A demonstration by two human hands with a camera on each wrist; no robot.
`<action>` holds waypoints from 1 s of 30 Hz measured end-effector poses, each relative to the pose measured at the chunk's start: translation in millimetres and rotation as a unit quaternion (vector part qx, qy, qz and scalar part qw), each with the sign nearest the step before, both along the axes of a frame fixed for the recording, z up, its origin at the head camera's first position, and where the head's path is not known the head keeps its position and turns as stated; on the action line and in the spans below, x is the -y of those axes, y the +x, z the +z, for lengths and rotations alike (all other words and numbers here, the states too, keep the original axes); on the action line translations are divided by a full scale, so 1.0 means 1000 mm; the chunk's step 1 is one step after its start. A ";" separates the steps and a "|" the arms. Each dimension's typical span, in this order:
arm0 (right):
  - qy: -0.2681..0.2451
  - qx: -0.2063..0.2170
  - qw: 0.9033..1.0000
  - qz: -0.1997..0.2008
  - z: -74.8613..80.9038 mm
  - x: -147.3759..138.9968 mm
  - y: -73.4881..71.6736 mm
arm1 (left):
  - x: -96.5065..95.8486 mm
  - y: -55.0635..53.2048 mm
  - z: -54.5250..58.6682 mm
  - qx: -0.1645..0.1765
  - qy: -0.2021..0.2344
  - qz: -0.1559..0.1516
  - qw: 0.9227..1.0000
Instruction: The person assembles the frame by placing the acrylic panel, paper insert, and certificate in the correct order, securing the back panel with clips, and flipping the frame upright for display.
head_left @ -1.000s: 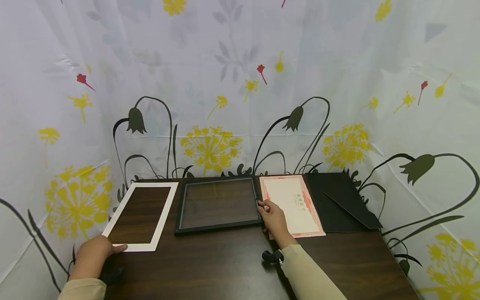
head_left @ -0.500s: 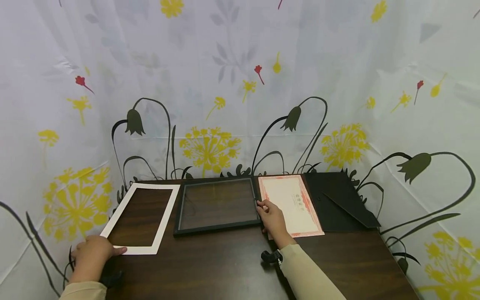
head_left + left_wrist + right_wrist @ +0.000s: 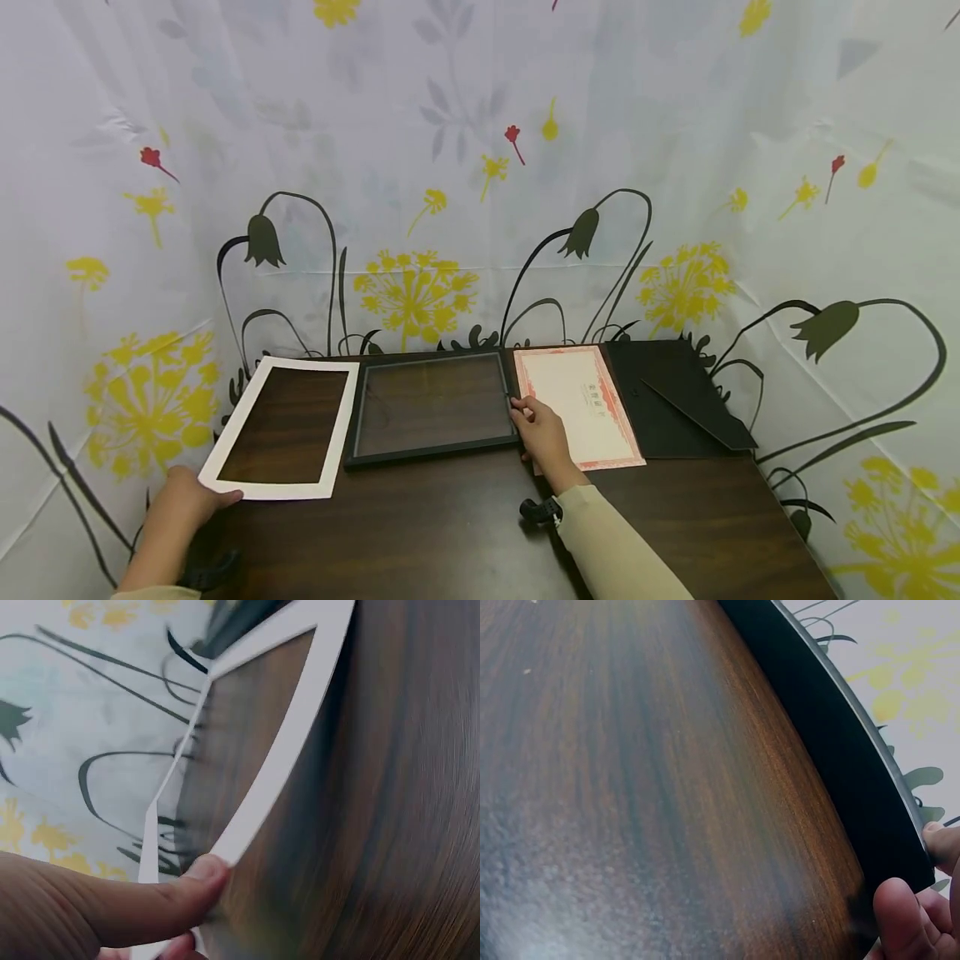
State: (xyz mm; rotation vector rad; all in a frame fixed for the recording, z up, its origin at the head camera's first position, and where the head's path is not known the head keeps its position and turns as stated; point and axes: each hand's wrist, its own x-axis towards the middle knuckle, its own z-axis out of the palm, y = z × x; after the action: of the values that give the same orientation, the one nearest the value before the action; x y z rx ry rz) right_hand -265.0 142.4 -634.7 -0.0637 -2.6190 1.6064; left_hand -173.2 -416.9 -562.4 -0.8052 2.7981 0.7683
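1. White card mat (image 3: 341, 425), a hollow rectangle, lies towards the far left corner of the dark wood-grained worktop (image 3: 420, 533), its long left side close to the worktop's left edge.
2. Our left hand (image 3: 183, 500) pinches this mat at its near left corner; in the left wrist view we see the thumb (image 3: 150, 904) pressing from above and fingers (image 3: 180, 946) showing beneath. From that corner, the card's near strip bows in a curve.
3. Right of the mat, near the worktop's far edge, lies the black frame (image 3: 431, 454), its long sides running along that edge, its clear pane (image 3: 435, 408) catching faint reflections. Mat and frame sit just beside each other; we cannot tell whether they touch.
4. Our right hand (image 3: 542, 429) grips the frame's short right side, towards its near right corner; in the right wrist view a fingertip (image 3: 898, 904) shows by the corner.
5. Cream paper, a sheet (image 3: 573, 408) with a pink-red border and print too small for us to read, lies between the frame and the black backing board (image 3: 656, 425).
6. That board occupies the worktop's far right corner, its diagonal strut (image 3: 701, 417) slanting towards the right edge.
7. Beyond the far edge hangs a pale curtain (image 3: 465, 175) with yellow, red and dark green flowers.
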 end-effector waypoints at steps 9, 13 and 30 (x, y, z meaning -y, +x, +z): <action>0.001 -0.003 1.000 0.001 -0.001 0.003 0.002 | -0.006 0.014 0.013 -0.029 0.275 0.108 0.955; 0.000 0.002 1.000 -0.001 -0.001 0.005 0.005 | -0.012 0.017 0.019 -0.051 0.389 0.120 0.912; -0.006 0.003 1.000 0.001 0.002 -0.001 0.001 | -0.044 0.005 0.004 -0.227 0.348 0.107 0.903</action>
State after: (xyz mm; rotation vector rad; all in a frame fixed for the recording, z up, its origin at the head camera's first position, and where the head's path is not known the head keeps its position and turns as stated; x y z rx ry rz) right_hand -263.9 143.1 -632.7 -0.0676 -2.6140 1.6253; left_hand -168.2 -372.9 -558.1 -0.8629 2.4456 2.0642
